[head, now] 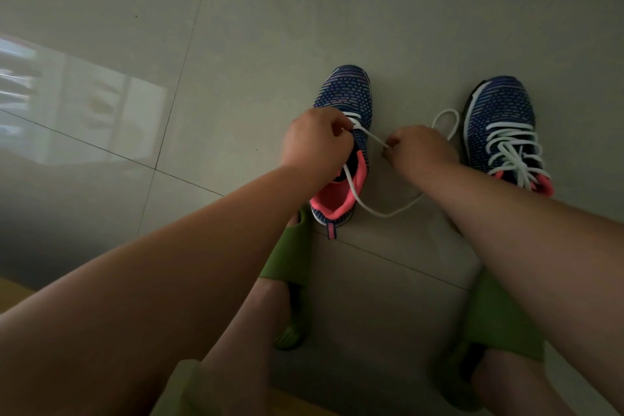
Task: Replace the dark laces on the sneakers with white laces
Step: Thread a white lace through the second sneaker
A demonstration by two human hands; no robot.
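Both forearms reach forward, left hand (315, 142) and right hand (418, 149) with fingers curled (pinching).

left sneaker (344, 94) navy-pink, upright on floor, white lace (371, 138) partly threaded; right sneaker (499, 118) fully white-laced, near it

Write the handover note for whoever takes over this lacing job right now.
Left hand: pinches the white lace at the left sneaker.
Right hand: pinches the same lace further along; the span between the hands is taut, the rest trails loose on the floor.
Done: right sneaker is laced in white, ends loose.
Left: left sneaker has the lace only near the toe; thread the remaining eyelets. No dark laces in view.
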